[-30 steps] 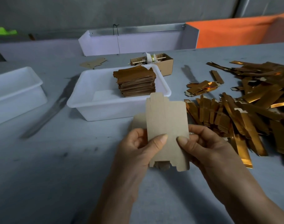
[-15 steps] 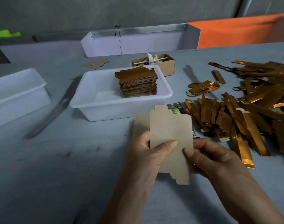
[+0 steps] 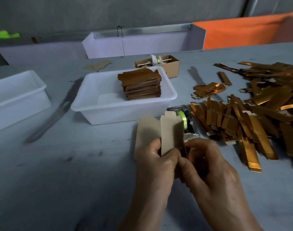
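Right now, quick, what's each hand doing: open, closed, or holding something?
Left hand: closed, gripping the cardboard box blank.
Right hand: closed, pinching the same blank's right edge.

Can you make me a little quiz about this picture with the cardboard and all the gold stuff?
1. True or false: the middle tub is empty.
2. Where does the gold pile lie from the middle tub? A: to its right. B: to its left. C: inside it.
3. How many hands hold the card?

Key
1. False: a stack sits in it.
2. A.
3. Two: the left hand and the right hand both pinch it.
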Tool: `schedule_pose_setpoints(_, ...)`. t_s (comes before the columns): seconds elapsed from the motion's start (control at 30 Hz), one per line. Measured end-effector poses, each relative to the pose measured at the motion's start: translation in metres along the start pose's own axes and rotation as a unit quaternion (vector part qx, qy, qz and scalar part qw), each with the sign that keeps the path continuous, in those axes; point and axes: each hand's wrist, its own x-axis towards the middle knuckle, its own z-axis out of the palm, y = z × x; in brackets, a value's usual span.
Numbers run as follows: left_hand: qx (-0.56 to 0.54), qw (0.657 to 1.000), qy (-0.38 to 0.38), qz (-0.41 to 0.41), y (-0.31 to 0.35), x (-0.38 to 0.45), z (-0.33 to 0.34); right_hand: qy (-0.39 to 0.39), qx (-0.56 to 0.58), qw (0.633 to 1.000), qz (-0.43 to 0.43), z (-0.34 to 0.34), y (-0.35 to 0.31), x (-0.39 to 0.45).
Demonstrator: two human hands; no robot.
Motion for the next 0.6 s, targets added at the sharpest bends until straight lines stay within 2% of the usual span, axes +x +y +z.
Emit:
schedule_pose_setpoints(0.13,-0.037,0.996,-0.07,-0.033,0.002,-0.001,-0.004,-0.013,0.015,1.0,-0.02,0.002,0.003,0.0)
schedule_pose_setpoints(0.23,-0.049,0.99,-0.124,-0.056,0.005,0.001,-0.013,-0.026,0.004,1.0,-0.002,-0.001,0.006,0.002)
schedule_pose_setpoints(0.37,0.027,0.996,-0.086,-0.009,0.008,-0.004,-0.012,-0.055,0.071,0.995,0.052,-0.002,0.005,0.004)
schedule_pose_setpoints(0.43,0.052,0.996,-0.074,-0.008,0.009,-0.007,-0.012,-0.027,0.081,0.993,0.078,-0.004,0.006,0.005)
schedule_pose_setpoints(0.53,0.073,0.99,-0.113,-0.029,0.014,-0.009,-0.014,0.02,0.1,0.988,0.12,-0.01,0.009,0.014)
schedule_pose_setpoints(0.6,0.095,0.983,-0.152,-0.037,0.017,-0.011,-0.015,-0.03,0.193,0.966,0.169,-0.012,0.012,0.02)
